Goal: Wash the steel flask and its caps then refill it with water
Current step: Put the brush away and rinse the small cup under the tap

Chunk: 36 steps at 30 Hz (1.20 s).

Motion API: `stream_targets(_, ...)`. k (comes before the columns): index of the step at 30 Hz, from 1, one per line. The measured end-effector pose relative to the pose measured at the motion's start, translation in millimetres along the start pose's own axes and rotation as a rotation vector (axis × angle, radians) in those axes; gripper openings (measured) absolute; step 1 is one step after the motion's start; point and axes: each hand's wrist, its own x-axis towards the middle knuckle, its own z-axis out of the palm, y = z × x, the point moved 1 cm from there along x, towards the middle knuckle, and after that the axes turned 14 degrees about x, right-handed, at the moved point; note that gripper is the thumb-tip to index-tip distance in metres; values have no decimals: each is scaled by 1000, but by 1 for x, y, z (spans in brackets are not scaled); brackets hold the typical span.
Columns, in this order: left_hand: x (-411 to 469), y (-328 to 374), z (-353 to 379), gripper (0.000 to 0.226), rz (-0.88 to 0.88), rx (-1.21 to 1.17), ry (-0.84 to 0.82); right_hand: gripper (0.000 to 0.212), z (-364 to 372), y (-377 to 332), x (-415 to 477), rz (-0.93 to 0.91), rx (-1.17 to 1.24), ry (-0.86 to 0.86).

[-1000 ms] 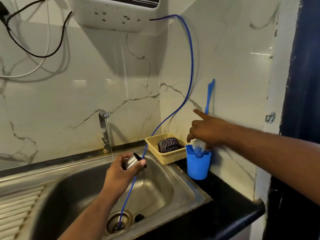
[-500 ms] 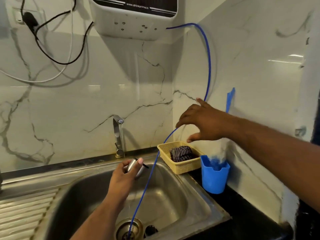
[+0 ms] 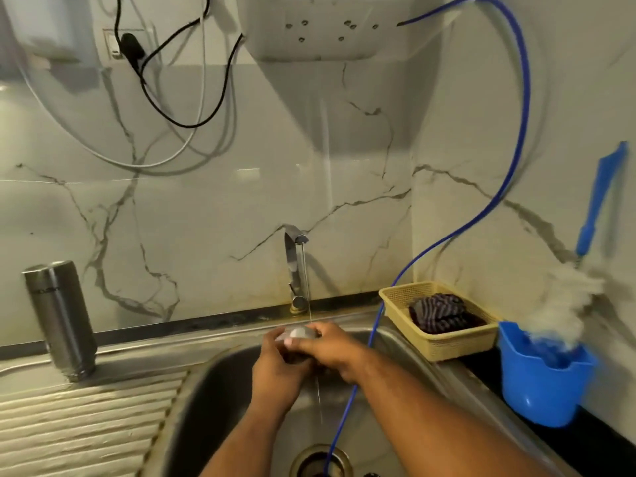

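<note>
A small steel cap (image 3: 300, 333) is held over the sink (image 3: 220, 380) under a thin stream from the tap (image 3: 295, 266). My left hand (image 3: 275, 370) grips the cap from below. My right hand (image 3: 330, 349) closes over it from the right, fingers curled round its top. Most of the cap is hidden by both hands. The steel flask (image 3: 60, 318) stands upside down on the draining board at the far left, away from both hands.
A blue hose (image 3: 516, 160) runs from the wall purifier (image 3: 330, 29) down into the sink drain (image 3: 321, 463). At the right stand a yellow basket (image 3: 437, 342) with a striped cloth and a blue cup (image 3: 543, 387) holding a bottle brush (image 3: 571, 297). Cables hang at upper left.
My right hand has come from the brush and blue cup down to the cap in my left hand. Water now runs from the tap. The view has shifted left, showing the flask.
</note>
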Motion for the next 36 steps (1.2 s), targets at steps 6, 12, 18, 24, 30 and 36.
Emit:
stream_targets(6, 20, -3, 13, 61, 52, 38, -66, 52, -8, 40, 40, 24, 431, 99)
stream_targets(12, 45, -12, 18, 61, 210, 147, -113, 45, -13, 49, 51, -6, 450, 74)
stream_targets(18, 45, -26, 15, 63, 178, 139, -98, 40, -7, 52, 48, 1, 250, 183)
stream_targets(24, 48, -14, 14, 77, 191, 30, -77, 75, -5, 48, 53, 109, 364, 192)
stream_targets(30, 51, -6, 10, 68, 133, -34, 92, 34, -5, 34, 50, -29, 689, 248)
stream_targets(36, 47, 1, 2, 18, 77, -235, -138, 30, -10, 38, 47, -82, 641, 177)
